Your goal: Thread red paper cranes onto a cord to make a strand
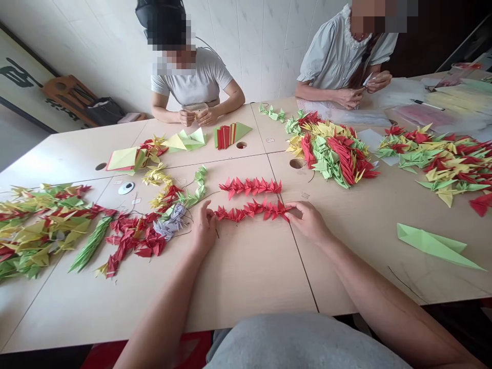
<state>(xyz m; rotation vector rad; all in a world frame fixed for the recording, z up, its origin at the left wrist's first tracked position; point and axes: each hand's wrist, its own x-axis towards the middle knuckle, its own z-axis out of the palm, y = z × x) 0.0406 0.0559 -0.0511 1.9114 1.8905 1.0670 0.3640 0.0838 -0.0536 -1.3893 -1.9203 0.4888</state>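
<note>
A string of red folded paper pieces (249,210) lies across the wooden table (246,277) in front of me. My left hand (204,228) pinches its left end, fingers closed. My right hand (309,220) grips its right end, fingers curled around the last pieces. A second red string (250,186) lies parallel just behind it, touched by neither hand.
Piles of red, yellow and green folded paper lie at left (38,225), centre back (330,151) and right (442,159). A large green folded piece (432,245) rests at right. Two other people sit across the table folding paper. A white tape roll (126,188) sits at left.
</note>
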